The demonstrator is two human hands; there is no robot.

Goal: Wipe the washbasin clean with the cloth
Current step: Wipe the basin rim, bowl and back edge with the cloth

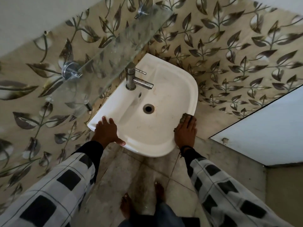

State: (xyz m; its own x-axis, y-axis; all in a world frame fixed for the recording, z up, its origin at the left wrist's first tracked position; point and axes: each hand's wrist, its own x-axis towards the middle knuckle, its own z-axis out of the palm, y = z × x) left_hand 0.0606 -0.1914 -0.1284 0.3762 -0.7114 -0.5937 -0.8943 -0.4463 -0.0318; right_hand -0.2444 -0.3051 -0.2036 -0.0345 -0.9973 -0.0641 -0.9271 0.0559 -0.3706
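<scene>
The white washbasin (172, 89) is fixed to the leaf-patterned wall, with its drain (148, 108) near the middle and faint brown stains inside the bowl. A dark brownish cloth (184, 118) lies on the basin's right rim under my right hand (186, 133), which presses flat on it; only the cloth's far end shows past the fingers. My left hand (107, 131) rests on the basin's left front rim, fingers spread and thumb along the edge, holding nothing.
A steel tap (136, 79) stands at the basin's back, spout pointing over the bowl. A glass shelf (114, 51) on chrome brackets juts out above the tap. A white door panel (262, 133) is at the right. My bare feet (142, 202) stand on the grimy tiled floor.
</scene>
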